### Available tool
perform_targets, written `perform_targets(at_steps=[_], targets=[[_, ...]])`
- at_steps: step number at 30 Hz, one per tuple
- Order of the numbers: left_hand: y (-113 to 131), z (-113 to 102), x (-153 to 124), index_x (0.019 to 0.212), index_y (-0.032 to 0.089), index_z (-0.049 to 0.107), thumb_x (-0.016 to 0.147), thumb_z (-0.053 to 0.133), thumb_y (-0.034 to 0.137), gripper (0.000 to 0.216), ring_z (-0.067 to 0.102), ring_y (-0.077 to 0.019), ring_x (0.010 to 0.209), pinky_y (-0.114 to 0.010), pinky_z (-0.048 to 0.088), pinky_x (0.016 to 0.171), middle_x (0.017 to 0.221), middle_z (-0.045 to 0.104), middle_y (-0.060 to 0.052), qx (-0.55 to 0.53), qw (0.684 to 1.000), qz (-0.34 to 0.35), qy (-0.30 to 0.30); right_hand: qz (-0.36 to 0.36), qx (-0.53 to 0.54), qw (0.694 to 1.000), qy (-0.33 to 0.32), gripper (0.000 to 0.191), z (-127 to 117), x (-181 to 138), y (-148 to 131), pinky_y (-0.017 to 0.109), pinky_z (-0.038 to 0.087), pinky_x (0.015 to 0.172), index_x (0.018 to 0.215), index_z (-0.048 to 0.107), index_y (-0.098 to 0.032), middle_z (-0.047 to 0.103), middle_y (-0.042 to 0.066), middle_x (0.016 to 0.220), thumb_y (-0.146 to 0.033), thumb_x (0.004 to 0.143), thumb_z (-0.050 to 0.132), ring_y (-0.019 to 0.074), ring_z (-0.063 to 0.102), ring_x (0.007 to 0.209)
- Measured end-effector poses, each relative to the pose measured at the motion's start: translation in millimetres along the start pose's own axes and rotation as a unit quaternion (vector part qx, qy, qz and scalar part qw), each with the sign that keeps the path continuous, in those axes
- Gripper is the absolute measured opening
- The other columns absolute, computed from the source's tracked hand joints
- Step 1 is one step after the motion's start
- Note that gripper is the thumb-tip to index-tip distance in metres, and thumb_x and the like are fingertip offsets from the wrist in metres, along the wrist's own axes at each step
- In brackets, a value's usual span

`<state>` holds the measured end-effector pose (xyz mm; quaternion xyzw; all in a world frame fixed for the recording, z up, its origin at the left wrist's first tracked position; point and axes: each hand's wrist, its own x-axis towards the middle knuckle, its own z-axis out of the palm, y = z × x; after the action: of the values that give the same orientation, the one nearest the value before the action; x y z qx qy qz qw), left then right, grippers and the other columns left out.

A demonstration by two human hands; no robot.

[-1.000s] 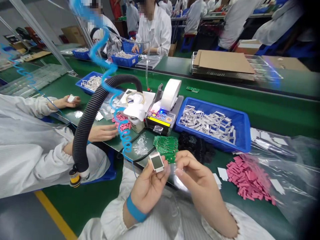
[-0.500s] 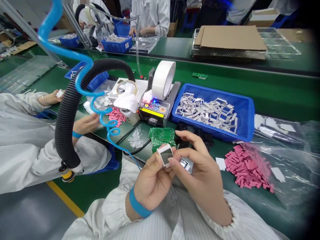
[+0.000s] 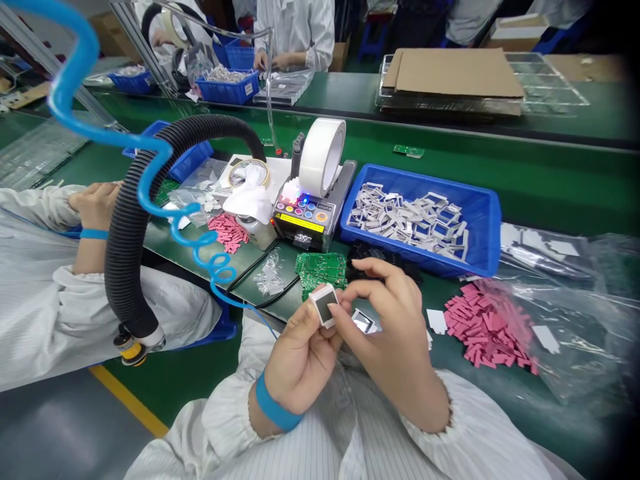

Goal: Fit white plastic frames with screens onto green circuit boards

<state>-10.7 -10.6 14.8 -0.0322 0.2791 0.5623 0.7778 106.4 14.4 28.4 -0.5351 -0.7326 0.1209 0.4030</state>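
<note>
A small display screen (image 3: 327,307) with a white frame sits tilted in my left hand (image 3: 299,363), pinched between thumb and fingers. My right hand (image 3: 393,337) reaches it from the right. Its thumb presses the screen's right edge, while the index finger curls behind and the other fingers stay bent in the air. Under the right hand, another framed screen (image 3: 363,321) lies on the bench, partly covered. Just beyond my fingertips is a stack of green circuit boards (image 3: 320,270), with dark parts (image 3: 373,261) beside it.
A blue bin (image 3: 420,260) holds many white frames. Pink strips (image 3: 493,327) and a clear plastic bag (image 3: 565,347) lie to the right. Behind the boards stands a tape dispenser (image 3: 305,220). A black hose (image 3: 125,233) and coiled blue tube (image 3: 150,193) hang near a co-worker's hand (image 3: 97,207) at left.
Both my hands and the screen have shifted slightly left in the picture; the right thumb lies further over the screen. The co-worker's hands have come together at the far left.
</note>
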Motion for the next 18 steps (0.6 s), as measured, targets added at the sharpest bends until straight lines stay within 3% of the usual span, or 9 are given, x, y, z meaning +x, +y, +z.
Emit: perform_targets(at_steps=[2,5,7,10,12,14,16,18], targets=[[1.4,0.0,0.8,0.092,0.015,0.069,0.087,0.055,0.02,0.016,0.068,-0.0105,0.088,-0.019,0.051,0.084,0.093,0.074,-0.003,-0.001,0.999,-0.019,0.033,-0.072,-0.048,0.996,0.016,0.022,3.7,-5.0,3.6,0.053,0.034,0.096,0.104,0.058,-0.025,0.048,0.012,0.127,-0.032,0.083,0.059,0.0318,0.045,0.118],[2.7,-3.6,3.1,0.093,0.017,0.069,0.089,0.051,0.023,0.02,0.068,-0.012,0.09,-0.022,0.051,0.085,0.094,0.074,-0.004,0.006,0.996,-0.051,0.067,-0.185,-0.085,0.975,-0.09,0.045,6.0,-15.8,13.9,0.062,0.025,0.099,0.124,0.052,-0.032,0.034,0.012,0.145,-0.05,0.083,0.057,0.0398,0.024,0.133],[2.2,-10.3,6.2,0.093,0.017,0.069,0.088,0.053,0.023,0.018,0.067,-0.0124,0.093,-0.025,0.049,0.092,0.094,0.074,-0.004,0.016,0.996,-0.05,0.073,-0.209,-0.09,0.958,-0.177,0.056,2.4,-23.9,25.3,0.067,0.022,0.098,0.128,0.05,-0.034,0.028,0.013,0.149,-0.059,0.079,0.057,0.0438,0.012,0.137],[-1.9,-25.4,11.7,0.093,0.018,0.072,0.08,0.064,0.024,0.016,0.066,-0.0148,0.097,-0.029,0.044,0.099,0.099,0.074,-0.004,0.091,0.994,0.006,0.052,-0.214,-0.076,0.952,-0.207,0.057,-12.9,-36.1,48.6,0.07,0.019,0.099,0.131,0.045,-0.036,0.02,0.013,0.152,-0.06,0.08,0.054,0.0426,0.013,0.137],[-7.3,-35.5,14.8,0.091,0.019,0.074,0.074,0.07,0.022,0.018,0.066,-0.0179,0.098,-0.033,0.041,0.102,0.1,0.074,-0.006,0.225,0.972,0.057,0.019,-0.171,-0.056,0.967,-0.179,0.05,-26.6,-43.1,65.8,0.066,0.022,0.101,0.133,0.043,-0.032,0.022,0.015,0.15,-0.052,0.087,0.049,0.0376,0.024,0.135],[-15.0,-42.3,16.8,0.085,0.021,0.075,0.069,0.072,0.015,0.018,0.066,-0.02,0.098,-0.037,0.035,0.107,0.096,0.075,-0.007,0.378,0.921,0.079,-0.047,-0.071,-0.031,0.99,-0.118,0.038,-38.7,-48.2,81.5,0.057,0.032,0.1,0.127,0.047,-0.026,0.035,0.016,0.142,-0.038,0.091,0.047,0.0316,0.037,0.129],[-24.8,-44.8,18.6,0.08,0.023,0.076,0.066,0.072,0.008,0.022,0.066,-0.022,0.1,-0.039,0.029,0.11,0.095,0.075,-0.008,0.475,0.867,0.053,-0.139,0.019,-0.009,0.998,-0.052,0.024,-46.5,-51.0,93.5,0.047,0.041,0.094,0.113,0.054,-0.023,0.048,0.013,0.128,-0.027,0.09,0.048,0.0267,0.049,0.118],[-35.2,-44.1,20.9,0.084,0.025,0.075,0.068,0.068,0.006,0.026,0.063,-0.0246,0.107,-0.041,0.026,0.11,0.101,0.074,-0.01,0.511,0.829,0.012,-0.228,0.034,-0.004,0.999,-0.035,0.014,-48.8,-51.6,100.4,0.041,0.044,0.086,0.1,0.058,-0.023,0.056,0.009,0.113,-0.023,0.089,0.05,0.0234,0.055,0.105]])
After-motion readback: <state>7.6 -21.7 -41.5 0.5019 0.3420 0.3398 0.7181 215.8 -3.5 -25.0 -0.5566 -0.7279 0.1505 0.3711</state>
